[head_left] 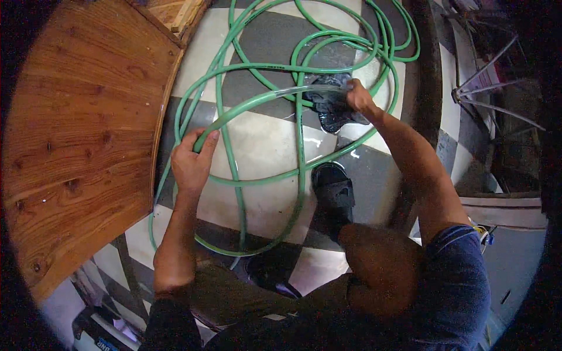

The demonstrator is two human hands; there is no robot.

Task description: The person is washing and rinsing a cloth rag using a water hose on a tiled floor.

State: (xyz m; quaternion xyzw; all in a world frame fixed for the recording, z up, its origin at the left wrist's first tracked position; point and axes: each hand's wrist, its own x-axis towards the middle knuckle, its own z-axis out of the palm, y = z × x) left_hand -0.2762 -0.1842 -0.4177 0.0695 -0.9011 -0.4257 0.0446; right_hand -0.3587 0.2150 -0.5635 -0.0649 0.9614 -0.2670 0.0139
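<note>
My left hand (192, 159) is closed round a green garden hose (240, 109), thumb along its top. From the hose's far end a clear, blurred stretch (310, 89), which looks like water, runs to the right. It reaches my right hand (361, 100), whose fingers are curled closed; what they hold is hidden. Right beside and below these fingers lies a black, wet, lumpy thing (332, 106) on the floor, perhaps a cloth; its kind is unclear. Loose loops of the same hose lie around it and under my arms.
The checkered tile floor (257, 146) is wet and shiny in places. A wooden panel (93, 128) stands at the left. My foot in a black sandal (332, 186) is planted near the hose loops. Thin metal rods (486, 93) spread out at the right, past a dark ledge (422, 105).
</note>
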